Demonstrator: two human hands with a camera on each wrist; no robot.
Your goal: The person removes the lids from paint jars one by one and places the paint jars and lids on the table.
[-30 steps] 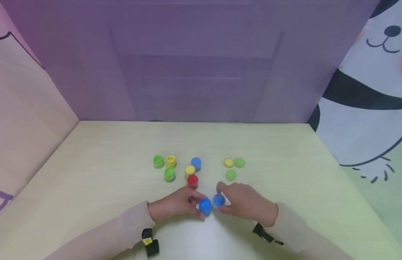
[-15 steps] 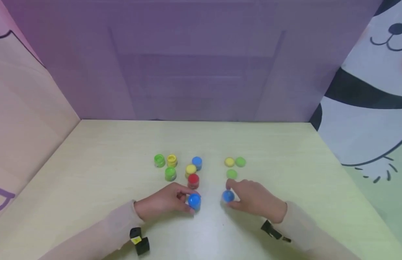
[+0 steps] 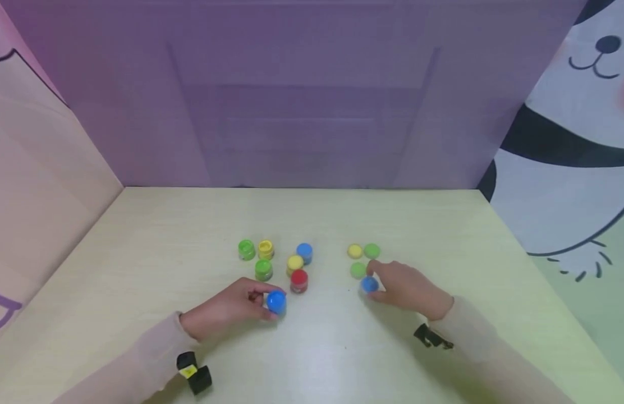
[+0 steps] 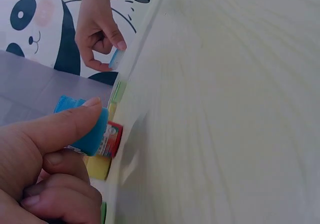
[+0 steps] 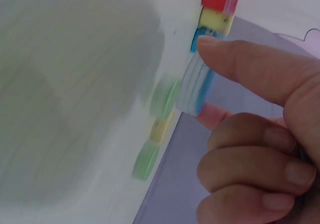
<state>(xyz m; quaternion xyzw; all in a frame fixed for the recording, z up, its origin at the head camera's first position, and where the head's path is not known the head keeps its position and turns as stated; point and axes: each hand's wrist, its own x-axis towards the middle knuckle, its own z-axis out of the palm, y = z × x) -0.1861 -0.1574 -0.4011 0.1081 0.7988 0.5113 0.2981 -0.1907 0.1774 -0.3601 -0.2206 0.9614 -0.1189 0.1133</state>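
My left hand (image 3: 231,308) pinches a small blue tub (image 3: 276,302) between thumb and fingers, held above the table; the left wrist view shows the thumb across the blue tub (image 4: 90,129). Off to the right, my right hand (image 3: 410,289) pinches a blue lid (image 3: 370,284) by its rim. In the right wrist view this blue lid (image 5: 195,87) is tilted on edge, close to a green lid (image 5: 165,98). Nearest to the tub in my left hand stands a red-topped tub (image 3: 299,281), beside a yellow-topped tub (image 3: 294,264) and a blue-topped tub (image 3: 304,252).
Two green tubs, one at the back (image 3: 246,250) and one nearer (image 3: 264,270), stand with a yellow tub (image 3: 265,249) left of centre. Right of centre lie a yellow lid (image 3: 354,251) and another green lid (image 3: 372,250). A purple panel (image 3: 302,112) bounds the table's far edge.
My hands have moved apart. The left one has carried the blue tub left and slightly back; the right one has carried the blue lid right and back, towards the lids on the table.
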